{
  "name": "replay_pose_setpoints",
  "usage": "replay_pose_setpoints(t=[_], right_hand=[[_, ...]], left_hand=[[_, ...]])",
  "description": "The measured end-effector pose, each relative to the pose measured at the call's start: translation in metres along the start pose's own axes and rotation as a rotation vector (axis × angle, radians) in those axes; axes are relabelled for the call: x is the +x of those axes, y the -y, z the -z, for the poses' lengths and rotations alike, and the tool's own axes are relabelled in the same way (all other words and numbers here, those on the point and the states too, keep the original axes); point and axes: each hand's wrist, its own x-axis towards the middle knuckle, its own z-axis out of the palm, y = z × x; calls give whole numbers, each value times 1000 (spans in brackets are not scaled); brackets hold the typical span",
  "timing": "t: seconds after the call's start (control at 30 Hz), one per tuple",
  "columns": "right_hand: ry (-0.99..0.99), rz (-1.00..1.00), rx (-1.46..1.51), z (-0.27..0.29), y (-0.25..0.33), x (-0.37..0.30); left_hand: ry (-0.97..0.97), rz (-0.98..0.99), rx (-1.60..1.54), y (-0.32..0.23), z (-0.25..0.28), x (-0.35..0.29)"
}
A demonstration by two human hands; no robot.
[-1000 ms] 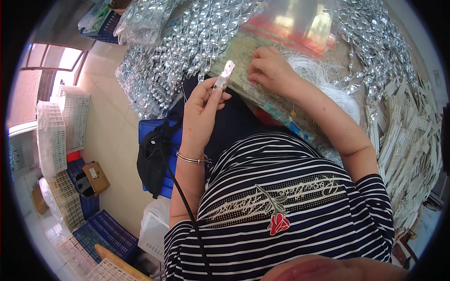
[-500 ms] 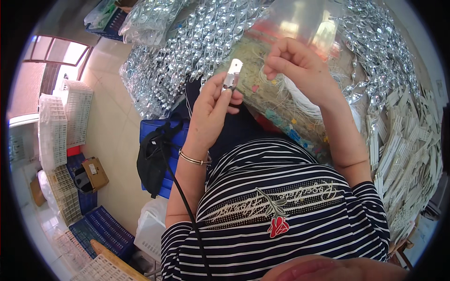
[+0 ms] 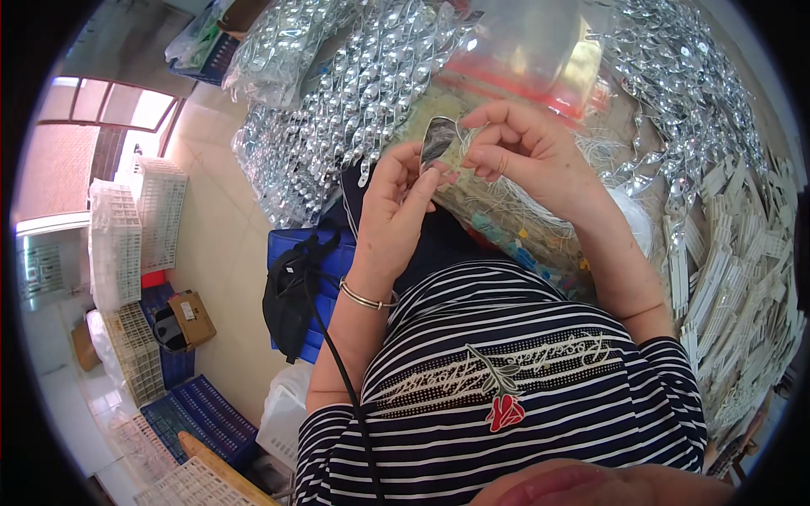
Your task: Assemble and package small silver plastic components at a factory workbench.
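My left hand (image 3: 398, 202) is closed, thumb and fingers pinching a small, flat, shiny silver piece (image 3: 439, 139) with a rounded top; its face mirrors dark and grey. Close beside it, my right hand (image 3: 536, 160) has its thumb and forefinger pressed together on a fine white string (image 3: 464, 139), which runs by the piece's upper edge. Whether the string passes through the piece is too small to tell. Beneath my right forearm lies a bundle of white string (image 3: 629, 219), partly hidden, on a worn table (image 3: 456, 105) with loose threads and coloured flecks.
Strands of silver pieces (image 3: 371, 76) hang at the table's far left; more silver strands (image 3: 683, 84) lie far right. A clear bag with red edging (image 3: 523, 51) rests at the back. White strips (image 3: 726, 261) pile at right. Crates (image 3: 114, 244) and a black bag (image 3: 291, 295) stand left.
My right hand has moved down and left to the silver piece. My left hand has shifted slightly right and turned the piece, whose face now looks dark instead of bright.
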Motion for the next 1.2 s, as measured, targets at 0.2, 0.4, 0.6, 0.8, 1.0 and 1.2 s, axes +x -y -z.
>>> replay_pose_setpoints(t=[0.2,0.4,0.6,0.8,1.0,1.2], right_hand=[[-10,-18,-32,3,-2,-1],[-38,-12,-125,-1,12,-7],[41,-2,-34,-11,6,-11],[86,-92,-95,-9,-4,-3],[101,-84,-103,-10,-9,-5],[91,-117,-85,-11,-11,-5]], left_hand=[[-44,48,-92,-4,0,0],[-53,2,18,-1,6,0],[47,137,-228,1,0,-3],[-3,207,-205,-5,4,-2],[-118,190,-133,-6,0,-4],[-132,206,-133,-5,1,-4]])
